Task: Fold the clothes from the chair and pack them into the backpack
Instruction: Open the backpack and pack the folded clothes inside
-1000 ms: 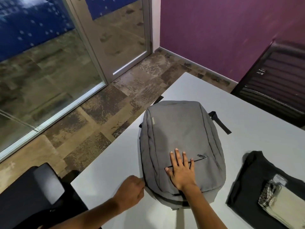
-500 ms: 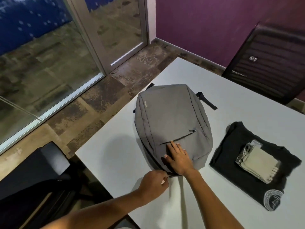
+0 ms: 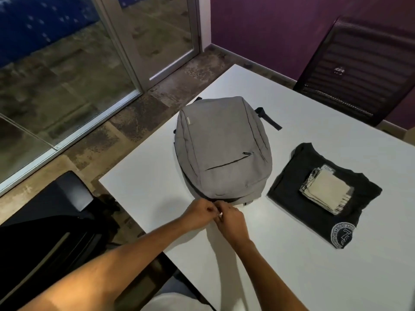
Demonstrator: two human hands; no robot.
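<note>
A grey backpack (image 3: 222,149) lies flat on the white table (image 3: 292,277), front pocket up and its top end toward me. My left hand (image 3: 198,212) and my right hand (image 3: 232,222) meet at that near end. The fingers of both are curled and pinch small zipper pulls between them. The zipper itself is mostly hidden under my fingers. To the right of the bag lies a folded black t-shirt (image 3: 292,191) with a round grey print. A folded beige cloth (image 3: 325,190) rests on top of it.
A black office chair (image 3: 47,221) stands at the table's left corner, close to my left arm. A black mesh chair (image 3: 359,70) sits at the far right against the purple wall. A glass door and patterned floor lie beyond the table's left edge.
My right hand lifted off the backpack's front and came down to its near end. My left hand slid along the bag's edge from the left side to meet it.
</note>
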